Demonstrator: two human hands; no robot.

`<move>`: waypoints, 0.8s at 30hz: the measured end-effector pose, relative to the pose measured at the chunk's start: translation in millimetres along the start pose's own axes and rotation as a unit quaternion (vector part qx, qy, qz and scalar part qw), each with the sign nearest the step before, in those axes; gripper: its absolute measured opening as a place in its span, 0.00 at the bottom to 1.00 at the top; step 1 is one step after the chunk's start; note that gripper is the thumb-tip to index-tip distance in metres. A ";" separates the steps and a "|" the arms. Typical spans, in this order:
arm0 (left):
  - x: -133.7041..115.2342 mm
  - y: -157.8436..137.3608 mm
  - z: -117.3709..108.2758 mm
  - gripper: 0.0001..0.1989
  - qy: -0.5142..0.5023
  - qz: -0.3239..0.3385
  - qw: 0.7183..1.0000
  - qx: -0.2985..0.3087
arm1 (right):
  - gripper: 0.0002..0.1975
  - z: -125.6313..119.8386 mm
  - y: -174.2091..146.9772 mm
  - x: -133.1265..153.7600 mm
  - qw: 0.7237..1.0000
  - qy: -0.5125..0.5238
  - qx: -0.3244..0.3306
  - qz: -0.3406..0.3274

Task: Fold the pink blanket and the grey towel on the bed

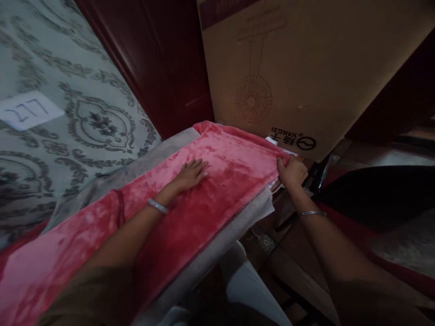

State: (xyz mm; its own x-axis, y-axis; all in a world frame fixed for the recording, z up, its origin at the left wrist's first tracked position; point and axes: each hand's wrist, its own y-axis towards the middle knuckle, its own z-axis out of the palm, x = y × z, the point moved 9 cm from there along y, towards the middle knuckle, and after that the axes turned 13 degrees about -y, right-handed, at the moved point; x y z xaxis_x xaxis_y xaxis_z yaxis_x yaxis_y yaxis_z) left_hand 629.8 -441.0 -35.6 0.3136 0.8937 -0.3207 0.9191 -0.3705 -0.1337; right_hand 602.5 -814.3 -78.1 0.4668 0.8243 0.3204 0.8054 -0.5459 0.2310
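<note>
A long piece of pink-red velvety fabric (217,194) lies spread over a narrow surface covered with grey cloth (217,249). My left hand (190,175) rests flat on the fabric, its fingers apart. At the right end, my right hand (292,172) grips the fabric's edge, the thumb on top and the other fingers partly hidden. A dark seam or fold (119,208) crosses the fabric left of my left forearm. Each wrist wears a silver bangle.
Against the far side stands a large cardboard box (306,68) with a printed fan drawing, beside a dark red panel (159,59). Patterned wallpaper (102,122) is on the left, bearing a paper marked 277 (30,110). Dark fabric (384,194) lies at the right.
</note>
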 end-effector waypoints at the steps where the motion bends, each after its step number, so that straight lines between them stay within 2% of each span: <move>1: -0.7 -20.4 2.3 0.31 -0.006 0.007 1.000 0.003 | 0.27 -0.3 -0.8 -0.3 1.000 -0.001 0.003 0.003; 5: 17.0 -98.8 13.9 0.33 -0.009 -0.011 1.000 -0.008 | 0.27 0.1 -2.6 0.0 1.000 -0.011 0.022 0.005; 8: 36.1 -132.5 19.0 0.34 0.014 -0.046 0.998 -0.049 | 0.27 0.5 -3.9 -0.2 0.999 -0.018 0.036 0.008; 14: 38.5 -139.9 25.7 0.33 0.017 -0.039 0.995 -0.094 | 0.29 -0.9 -9.5 0.3 0.999 -0.018 0.049 0.002; 19: 35.2 -144.5 21.6 0.32 -0.018 -0.027 0.992 -0.124 | 0.29 -2.3 -5.0 1.3 0.995 0.001 0.099 0.003; 22: 41.0 -146.5 19.6 0.32 -0.066 -0.014 0.988 -0.142 | 0.25 -9.8 0.2 2.3 0.993 0.018 0.120 0.005; 24: 51.4 -146.9 14.9 0.32 -0.135 -0.008 0.976 -0.168 | 0.20 -16.0 1.9 3.2 0.991 0.028 0.129 0.004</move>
State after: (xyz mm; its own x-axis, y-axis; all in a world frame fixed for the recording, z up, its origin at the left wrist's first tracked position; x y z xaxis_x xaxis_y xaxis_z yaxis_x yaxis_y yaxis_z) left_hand 507.3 -344.5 -46.4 0.2667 0.7829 -0.5621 0.9638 -0.2131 0.1605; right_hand 599.7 -815.1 -61.9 0.4582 0.8064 0.3738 0.8718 -0.4897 -0.0121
